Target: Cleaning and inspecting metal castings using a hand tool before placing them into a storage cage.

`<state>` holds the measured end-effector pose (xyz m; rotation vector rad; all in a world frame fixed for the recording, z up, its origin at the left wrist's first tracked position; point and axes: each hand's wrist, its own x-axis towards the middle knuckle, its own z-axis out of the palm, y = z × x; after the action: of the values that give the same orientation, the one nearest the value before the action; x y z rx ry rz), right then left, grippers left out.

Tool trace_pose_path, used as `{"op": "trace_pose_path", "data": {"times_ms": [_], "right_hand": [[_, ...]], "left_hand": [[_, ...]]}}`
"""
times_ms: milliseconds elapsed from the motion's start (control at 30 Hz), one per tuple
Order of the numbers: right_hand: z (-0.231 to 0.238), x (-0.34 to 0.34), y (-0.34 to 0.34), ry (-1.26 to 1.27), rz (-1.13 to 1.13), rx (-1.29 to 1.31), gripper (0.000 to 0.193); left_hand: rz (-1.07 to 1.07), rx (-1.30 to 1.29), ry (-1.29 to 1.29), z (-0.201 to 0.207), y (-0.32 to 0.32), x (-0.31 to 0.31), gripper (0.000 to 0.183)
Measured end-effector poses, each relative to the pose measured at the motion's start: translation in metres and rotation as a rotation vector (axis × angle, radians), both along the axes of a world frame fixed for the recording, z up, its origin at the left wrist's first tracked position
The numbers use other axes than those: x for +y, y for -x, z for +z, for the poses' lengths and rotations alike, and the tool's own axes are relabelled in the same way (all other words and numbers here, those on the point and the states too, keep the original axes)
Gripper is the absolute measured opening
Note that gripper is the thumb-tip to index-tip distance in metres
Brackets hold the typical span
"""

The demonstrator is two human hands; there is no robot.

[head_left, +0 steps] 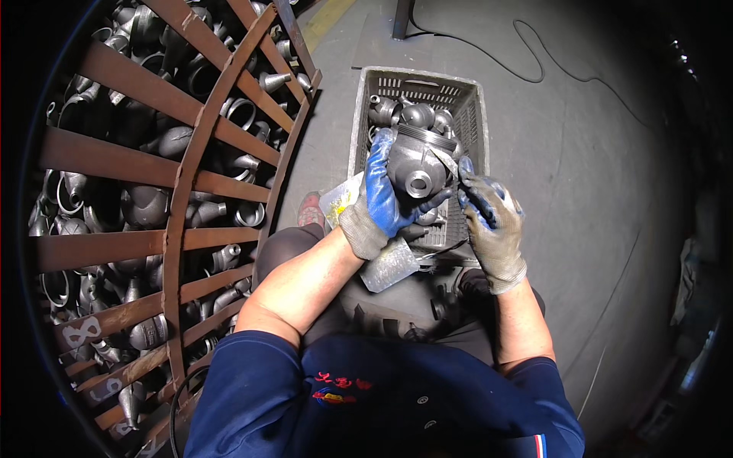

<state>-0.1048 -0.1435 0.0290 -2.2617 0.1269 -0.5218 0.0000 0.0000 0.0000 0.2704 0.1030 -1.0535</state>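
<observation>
My left hand, in a blue-coated grey glove, is closed around a rounded grey metal casting. The casting has a ridged collar at its far end and a round bored spout facing me. My right hand, gloved the same way, is closed just right of the casting, fingers curled. A thin, pale, flat strip-like tool runs from its fingertips to the casting's side; its exact kind is unclear. Beneath both hands stands a grey plastic crate with more metal castings inside.
On the left is a large brown slatted metal bin filled with similar castings. A dull metal plate lies between my knees and the crate. A black cable trails across the grey floor beyond, near a dark post.
</observation>
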Motion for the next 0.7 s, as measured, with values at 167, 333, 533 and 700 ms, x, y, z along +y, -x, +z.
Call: {"op": "trace_pose_path", "data": {"times_ms": [167,333,533,700], "right_hand": [[0.002,0.001,0.001,0.282,-0.024,-0.037,0.026],[0.005,0.0,0.004,0.262,-0.037,0.045,0.025],[0.006,-0.001,0.006,0.129,-0.016,0.074,0.024],[0.002,-0.006,0.006,-0.003,-0.016,0.016,0.023]], "left_hand": [[0.108,0.017,0.045,0.005,0.001,-0.006,0.062],[0.11,-0.051,0.049,0.005,-0.001,-0.008,0.06],[0.108,-0.069,0.026,0.003,0.0,-0.002,0.059],[0.103,-0.028,0.035,0.009,-0.001,-0.006,0.059]]}}
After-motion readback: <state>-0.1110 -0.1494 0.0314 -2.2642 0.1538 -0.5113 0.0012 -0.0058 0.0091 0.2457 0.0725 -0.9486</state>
